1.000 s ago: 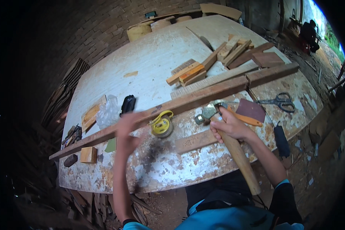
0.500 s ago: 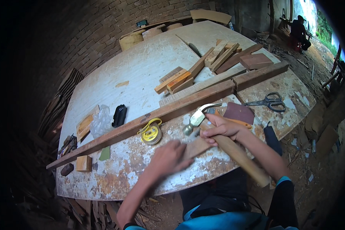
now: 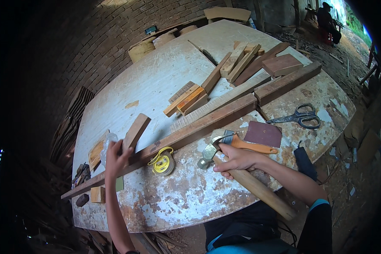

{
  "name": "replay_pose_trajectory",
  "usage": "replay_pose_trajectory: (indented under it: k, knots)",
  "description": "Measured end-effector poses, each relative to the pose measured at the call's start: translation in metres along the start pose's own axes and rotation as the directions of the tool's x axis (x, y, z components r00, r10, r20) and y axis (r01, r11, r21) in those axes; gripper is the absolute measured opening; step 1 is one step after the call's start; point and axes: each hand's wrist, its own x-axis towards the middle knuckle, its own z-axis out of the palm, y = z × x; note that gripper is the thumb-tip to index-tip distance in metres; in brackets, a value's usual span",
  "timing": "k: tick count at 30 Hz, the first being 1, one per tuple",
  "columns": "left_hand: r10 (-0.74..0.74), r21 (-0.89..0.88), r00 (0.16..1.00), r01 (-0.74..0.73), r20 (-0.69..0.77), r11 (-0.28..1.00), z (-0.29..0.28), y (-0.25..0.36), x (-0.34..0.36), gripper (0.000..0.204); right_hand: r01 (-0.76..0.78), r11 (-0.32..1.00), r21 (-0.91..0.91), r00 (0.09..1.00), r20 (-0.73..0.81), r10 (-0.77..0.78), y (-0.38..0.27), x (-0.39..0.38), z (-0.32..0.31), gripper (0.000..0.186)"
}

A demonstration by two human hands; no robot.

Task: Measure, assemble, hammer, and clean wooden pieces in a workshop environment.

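My left hand [image 3: 117, 158] is closed on a short wooden block [image 3: 136, 130], holding it tilted up above the long wooden beam [image 3: 190, 139] at the table's left side. In my right hand [image 3: 237, 159] is a claw hammer [image 3: 262, 189], gripped on its wooden handle just below the metal head. Its handle points down toward my lap, past the table's near edge. Between my hands lies a yellow tape measure [image 3: 162, 162] with a loop of tape out. Beside the hammer head are a paintbrush [image 3: 250, 144] with an orange handle and a piece of brown sandpaper [image 3: 263, 133].
Black-handled scissors [image 3: 302, 116] lie at the right of the worn table [image 3: 156, 199]. Several wood offcuts [image 3: 190, 100] are piled beyond the beam, near a saw blade [image 3: 204, 53]. A small wood cube [image 3: 98, 194] sits front left. Another person [image 3: 328, 23] sits far right.
My left hand has moved left and away from me, carrying the wooden block off from beside the hammer. My right hand still holds the hammer, near the same place.
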Motion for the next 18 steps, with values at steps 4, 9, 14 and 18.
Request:
replay_pose_trajectory:
  k: [4, 9, 14, 18]
  knots:
    - [0.076, -0.019, 0.967, -0.073, 0.245, 0.997, 0.022, -0.03, 0.041, 0.047, -0.025, 1.0, 0.019, 0.999, 0.039, 0.024, 0.001, 0.002, -0.001, 0.042]
    - [0.081, -0.101, 0.873, -0.036, 0.481, 0.994, 0.049, -0.049, 0.048, 0.053, -0.078, 0.997, 0.005, 0.996, 0.048, 0.078, 0.002, 0.008, 0.0, 0.043]
    - [-0.103, -0.044, 0.745, 0.175, 0.66, 0.984, 0.042, -0.01, 0.063, 0.042, -0.076, 0.997, -0.008, 0.994, 0.073, 0.076, 0.002, 0.005, -0.005, 0.041]
    - [0.028, -0.214, 0.824, 0.114, 0.566, 0.97, 0.039, 0.011, 0.083, 0.041, -0.049, 0.999, 0.003, 0.996, 0.075, 0.048, -0.002, 0.004, -0.003, 0.039]
